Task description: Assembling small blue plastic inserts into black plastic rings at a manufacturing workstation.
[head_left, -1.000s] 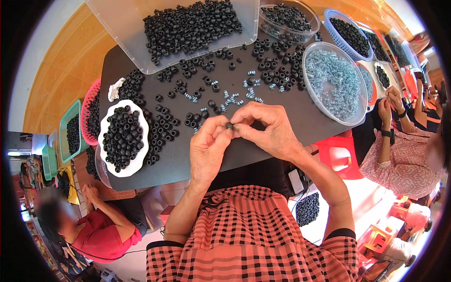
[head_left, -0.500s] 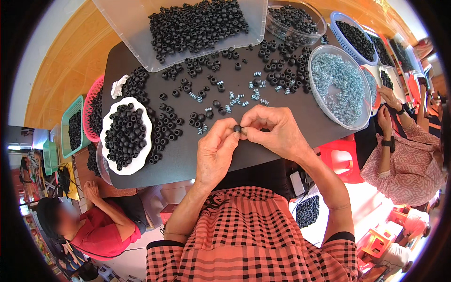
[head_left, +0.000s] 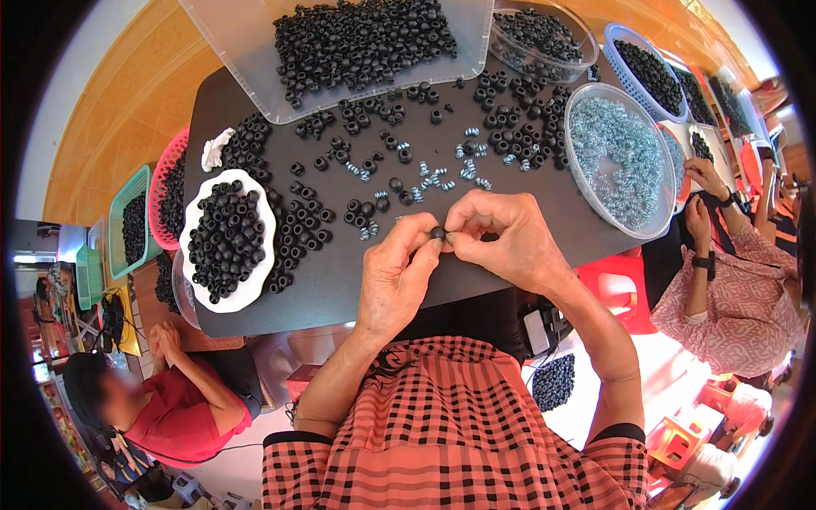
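Observation:
In front of my chest, my left hand (head_left: 396, 276) pinches a small round black piece (head_left: 438, 232) between thumb and fingers. My right hand (head_left: 510, 242) is closed in a pinch right against that piece; whatever its fingertips grip, if anything, is hidden. Small silvery-blue coil springs (head_left: 435, 177) lie loose just beyond my hands on the dark table (head_left: 357, 285). Among and around them are several hollow black pieces (head_left: 306, 223) of the same kind. To the left, a white scalloped plate (head_left: 240, 303) carries a heap of them.
A large translucent bin (head_left: 238, 59) of black pieces sits at the far edge, beside a clear round tub (head_left: 586, 66). At right stands a clear bowl (head_left: 639, 232) of springs. Pink (head_left: 158, 197) and green (head_left: 119, 200) baskets are at left. Co-workers sit at left (head_left: 183, 408) and right (head_left: 735, 289).
The black piece shows a little more between my fingertips, and my right fingers have shifted slightly against it. The view has moved slightly; the loose pieces and springs lie as before.

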A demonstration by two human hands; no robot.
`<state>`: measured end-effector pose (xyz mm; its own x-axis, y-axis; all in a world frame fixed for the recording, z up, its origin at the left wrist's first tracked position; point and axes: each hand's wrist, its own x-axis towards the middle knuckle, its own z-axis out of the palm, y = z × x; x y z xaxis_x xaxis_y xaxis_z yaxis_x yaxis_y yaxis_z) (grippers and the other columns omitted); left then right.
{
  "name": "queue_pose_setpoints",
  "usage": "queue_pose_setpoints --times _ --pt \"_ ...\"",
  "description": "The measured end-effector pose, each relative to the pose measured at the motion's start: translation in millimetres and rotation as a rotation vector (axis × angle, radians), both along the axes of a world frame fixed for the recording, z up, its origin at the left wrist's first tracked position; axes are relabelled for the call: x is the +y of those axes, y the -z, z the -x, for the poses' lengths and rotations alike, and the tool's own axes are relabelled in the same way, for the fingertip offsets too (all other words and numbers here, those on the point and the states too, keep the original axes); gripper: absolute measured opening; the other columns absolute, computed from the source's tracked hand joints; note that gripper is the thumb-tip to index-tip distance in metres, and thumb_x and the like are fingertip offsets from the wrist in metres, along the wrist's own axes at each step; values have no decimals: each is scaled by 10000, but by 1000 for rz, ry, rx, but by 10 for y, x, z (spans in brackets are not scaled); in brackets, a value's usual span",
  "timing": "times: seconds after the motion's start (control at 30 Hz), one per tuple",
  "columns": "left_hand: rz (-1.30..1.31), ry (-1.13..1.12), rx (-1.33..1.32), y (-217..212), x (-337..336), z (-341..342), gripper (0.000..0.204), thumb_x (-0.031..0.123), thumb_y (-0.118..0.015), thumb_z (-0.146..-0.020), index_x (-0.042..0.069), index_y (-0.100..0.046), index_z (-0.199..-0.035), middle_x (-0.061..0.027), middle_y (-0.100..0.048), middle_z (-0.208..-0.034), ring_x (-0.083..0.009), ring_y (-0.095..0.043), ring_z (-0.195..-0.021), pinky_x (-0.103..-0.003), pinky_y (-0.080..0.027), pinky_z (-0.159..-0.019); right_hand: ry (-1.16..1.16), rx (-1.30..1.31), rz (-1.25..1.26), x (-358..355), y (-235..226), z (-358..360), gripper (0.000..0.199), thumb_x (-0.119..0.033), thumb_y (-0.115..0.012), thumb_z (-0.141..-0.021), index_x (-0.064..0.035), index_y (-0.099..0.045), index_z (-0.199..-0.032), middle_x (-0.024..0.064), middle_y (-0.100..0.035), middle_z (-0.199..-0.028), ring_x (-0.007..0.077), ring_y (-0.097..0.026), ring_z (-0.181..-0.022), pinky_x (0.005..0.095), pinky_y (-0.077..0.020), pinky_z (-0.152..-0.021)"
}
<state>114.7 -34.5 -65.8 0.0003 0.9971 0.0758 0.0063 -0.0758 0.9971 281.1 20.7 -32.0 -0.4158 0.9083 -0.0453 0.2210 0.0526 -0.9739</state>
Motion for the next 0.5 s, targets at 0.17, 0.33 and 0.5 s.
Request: queue_pose_setpoints --times 0.17,0.33,0.5 --pt "43 25 5 -22 -5 26 147 -18 -551 -916 7 -579 -1059 43 -586 -732 -5 -415 -629 -184 -337 -547 1 9 17 -3 54 16 93 -48 -695 -746 -8 -632 -802 8 -631 -680 59 -609 -644 230 -488 -594" --pt "80 66 13 -44 -28 47 146 -13 -546 -924 -3 -589 -1063 61 -568 -774 10 -398 -656 -162 -319 -570 -11 91 98 -7 127 -28 80 -25 -690 -751 -5 -623 -789 -28 -613 -685 42 -586 -634 212 -481 -592" --pt "80 35 22 -57 -11 3 141 -15 -549 -912 4 -585 -1047 30 -616 -761 -2 -438 -640 -180 -356 -554 -29 130 120 0 164 -71 63 -10 -677 -773 -4 -620 -800 -37 -622 -716 42 -592 -639 215 -492 -605"
